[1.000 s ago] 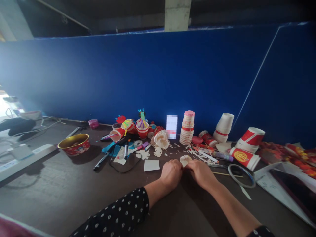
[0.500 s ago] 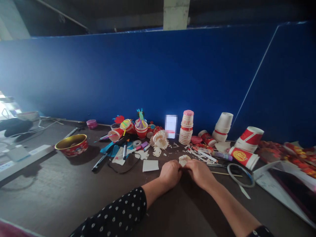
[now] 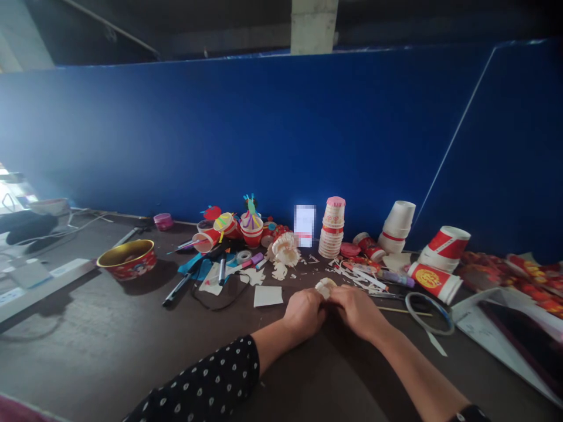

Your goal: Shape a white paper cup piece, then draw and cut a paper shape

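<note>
A small cream paper cup-shaped piece [image 3: 325,287] sits between your two hands at lower centre of the head view. Your left hand [image 3: 304,313], in a black polka-dot sleeve [image 3: 202,375], and your right hand [image 3: 358,313] come up from the bottom edge and meet around it. Your fingers [image 3: 338,297] curl inward, nearly closed, and pinch the piece from both sides; how tightly, you cannot tell.

Just up and left of your left hand, a white paper square [image 3: 268,296] lies on the dark brown tabletop [image 3: 88,334]. Above it, a cream paper cup cut into fanned strips [image 3: 285,249] stands among the scraps. Loose cream paper trimmings [image 3: 358,275] lie just above your right hand. Toward upper right of the table are a tall stack of red-and-white paper cups [image 3: 332,227] and a stack of plain white paper cups [image 3: 398,225]. A red paper cup with a gold emblem [image 3: 434,282] lies on its side at right. A red bowl with a gold inside [image 3: 127,259] stands at left, and a deep blue wall [image 3: 264,135] fills the upper frame.
</note>
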`<state>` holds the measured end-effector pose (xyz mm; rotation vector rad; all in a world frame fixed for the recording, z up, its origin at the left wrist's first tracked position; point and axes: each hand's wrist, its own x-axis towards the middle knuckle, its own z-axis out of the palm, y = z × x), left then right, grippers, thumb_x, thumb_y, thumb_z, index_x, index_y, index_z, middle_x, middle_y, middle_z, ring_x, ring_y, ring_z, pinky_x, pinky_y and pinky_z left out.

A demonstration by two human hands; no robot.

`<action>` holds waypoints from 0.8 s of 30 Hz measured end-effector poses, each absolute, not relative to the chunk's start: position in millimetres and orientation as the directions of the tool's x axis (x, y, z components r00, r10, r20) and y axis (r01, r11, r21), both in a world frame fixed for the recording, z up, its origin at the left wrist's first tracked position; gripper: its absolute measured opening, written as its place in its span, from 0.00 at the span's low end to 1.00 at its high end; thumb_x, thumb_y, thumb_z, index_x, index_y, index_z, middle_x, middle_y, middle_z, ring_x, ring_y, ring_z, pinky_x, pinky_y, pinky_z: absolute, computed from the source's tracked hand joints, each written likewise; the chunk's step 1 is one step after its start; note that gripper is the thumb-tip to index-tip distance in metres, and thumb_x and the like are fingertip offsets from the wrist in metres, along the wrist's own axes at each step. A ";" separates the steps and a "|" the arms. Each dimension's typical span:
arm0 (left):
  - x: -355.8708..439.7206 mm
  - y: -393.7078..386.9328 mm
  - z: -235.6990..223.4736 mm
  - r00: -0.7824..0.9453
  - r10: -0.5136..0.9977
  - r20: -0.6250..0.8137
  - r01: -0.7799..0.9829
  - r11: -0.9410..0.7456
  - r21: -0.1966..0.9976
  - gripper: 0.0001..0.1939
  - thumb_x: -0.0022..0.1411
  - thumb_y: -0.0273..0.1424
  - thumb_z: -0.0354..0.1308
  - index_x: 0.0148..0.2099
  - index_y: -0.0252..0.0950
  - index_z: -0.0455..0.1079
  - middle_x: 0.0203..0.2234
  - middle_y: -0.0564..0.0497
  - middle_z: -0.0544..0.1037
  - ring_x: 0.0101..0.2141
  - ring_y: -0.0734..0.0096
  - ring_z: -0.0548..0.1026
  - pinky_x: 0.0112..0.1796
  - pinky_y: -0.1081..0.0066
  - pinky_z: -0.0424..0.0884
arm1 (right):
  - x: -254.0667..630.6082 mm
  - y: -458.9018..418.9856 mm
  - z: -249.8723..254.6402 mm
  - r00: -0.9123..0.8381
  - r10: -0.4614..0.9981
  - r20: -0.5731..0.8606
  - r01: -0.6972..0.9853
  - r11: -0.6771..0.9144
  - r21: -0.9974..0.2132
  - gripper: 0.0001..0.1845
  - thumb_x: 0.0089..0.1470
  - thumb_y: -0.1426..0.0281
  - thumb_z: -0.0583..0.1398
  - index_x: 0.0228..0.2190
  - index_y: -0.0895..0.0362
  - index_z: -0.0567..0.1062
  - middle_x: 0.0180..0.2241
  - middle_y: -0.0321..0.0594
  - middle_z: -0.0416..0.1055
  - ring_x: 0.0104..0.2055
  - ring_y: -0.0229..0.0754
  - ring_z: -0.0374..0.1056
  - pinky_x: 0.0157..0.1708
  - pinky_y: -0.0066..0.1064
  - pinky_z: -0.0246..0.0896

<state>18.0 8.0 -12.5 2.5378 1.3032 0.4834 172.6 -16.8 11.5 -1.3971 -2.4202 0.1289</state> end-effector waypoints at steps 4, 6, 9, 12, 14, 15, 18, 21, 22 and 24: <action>19.3 3.1 -7.9 0.563 0.807 0.176 0.741 -0.588 0.325 0.10 0.53 0.30 0.50 0.35 0.34 0.70 0.33 0.46 0.75 0.35 0.64 0.72 0.37 0.69 0.67 | 175.5 -16.3 11.5 -0.445 0.867 0.224 0.824 0.494 -0.277 0.13 0.47 0.77 0.50 0.27 0.54 0.73 0.28 0.37 0.72 0.33 0.40 0.64 0.33 0.27 0.51; 20.3 1.5 -6.3 0.564 0.805 0.182 0.750 -0.592 0.294 0.10 0.54 0.29 0.49 0.36 0.33 0.70 0.33 0.46 0.74 0.35 0.63 0.72 0.37 0.69 0.67 | 176.6 -15.5 9.9 -0.407 0.889 0.210 0.845 0.454 -0.282 0.12 0.47 0.77 0.50 0.28 0.54 0.72 0.27 0.37 0.71 0.32 0.40 0.64 0.32 0.27 0.50; 20.9 0.3 -4.8 0.577 0.792 0.201 0.750 -0.611 0.254 0.09 0.54 0.28 0.49 0.34 0.33 0.70 0.33 0.45 0.74 0.35 0.64 0.71 0.38 0.69 0.66 | 177.3 -14.5 7.6 -0.375 0.906 0.198 0.865 0.419 -0.278 0.11 0.47 0.77 0.51 0.29 0.54 0.71 0.27 0.36 0.70 0.32 0.39 0.64 0.31 0.26 0.49; 20.3 -0.2 -3.0 0.592 0.773 0.226 0.734 -0.634 0.244 0.09 0.56 0.31 0.50 0.34 0.33 0.70 0.33 0.46 0.74 0.36 0.65 0.71 0.39 0.70 0.66 | 177.1 -14.5 7.0 -0.369 0.909 0.194 0.875 0.410 -0.258 0.10 0.47 0.76 0.51 0.28 0.54 0.71 0.26 0.36 0.69 0.31 0.39 0.63 0.30 0.26 0.49; 20.0 -0.4 -1.3 0.594 0.775 0.216 0.734 -0.632 0.249 0.09 0.56 0.32 0.51 0.34 0.34 0.70 0.33 0.46 0.74 0.36 0.65 0.71 0.39 0.70 0.66 | 177.0 -15.0 7.5 -0.373 0.907 0.194 0.877 0.413 -0.246 0.10 0.47 0.76 0.51 0.28 0.54 0.70 0.26 0.36 0.68 0.31 0.39 0.63 0.30 0.26 0.48; 20.0 -0.4 -0.6 0.591 0.780 0.204 0.739 -0.626 0.251 0.09 0.55 0.32 0.51 0.35 0.34 0.70 0.33 0.47 0.74 0.36 0.65 0.71 0.39 0.70 0.66 | 177.1 -15.3 7.7 -0.378 0.905 0.192 0.875 0.418 -0.244 0.10 0.48 0.76 0.50 0.27 0.54 0.70 0.25 0.36 0.68 0.30 0.39 0.63 0.29 0.27 0.48; 21.1 0.1 -0.8 0.584 0.791 0.182 0.754 -0.612 0.238 0.09 0.56 0.31 0.51 0.35 0.34 0.70 0.33 0.47 0.74 0.36 0.65 0.71 0.38 0.70 0.66 | 177.8 -16.0 8.4 -0.391 0.902 0.184 0.871 0.427 -0.244 0.10 0.48 0.76 0.50 0.27 0.55 0.70 0.25 0.37 0.68 0.30 0.38 0.63 0.29 0.27 0.48; 23.3 1.2 -5.7 0.585 0.782 0.215 0.760 -0.621 0.192 0.11 0.58 0.30 0.47 0.36 0.33 0.70 0.33 0.46 0.74 0.35 0.65 0.71 0.37 0.69 0.66 | 178.4 -16.3 8.7 -0.387 0.905 0.178 0.876 0.421 -0.237 0.10 0.47 0.76 0.50 0.27 0.55 0.70 0.25 0.37 0.67 0.29 0.38 0.62 0.29 0.27 0.47; 24.0 1.6 -7.9 0.592 0.773 0.227 0.757 -0.630 0.170 0.12 0.59 0.30 0.46 0.36 0.33 0.70 0.32 0.46 0.74 0.35 0.65 0.71 0.37 0.69 0.66 | 178.4 -16.3 8.8 -0.385 0.906 0.176 0.878 0.418 -0.234 0.10 0.47 0.76 0.50 0.27 0.55 0.70 0.24 0.37 0.67 0.29 0.38 0.62 0.28 0.27 0.47; 25.3 1.8 -11.7 0.608 0.755 0.246 0.751 -0.648 0.130 0.14 0.61 0.30 0.44 0.35 0.33 0.70 0.31 0.45 0.74 0.35 0.64 0.70 0.36 0.68 0.66 | 177.9 -16.2 8.9 -0.382 0.908 0.173 0.880 0.414 -0.230 0.10 0.48 0.76 0.49 0.26 0.55 0.70 0.25 0.37 0.67 0.29 0.38 0.62 0.28 0.27 0.47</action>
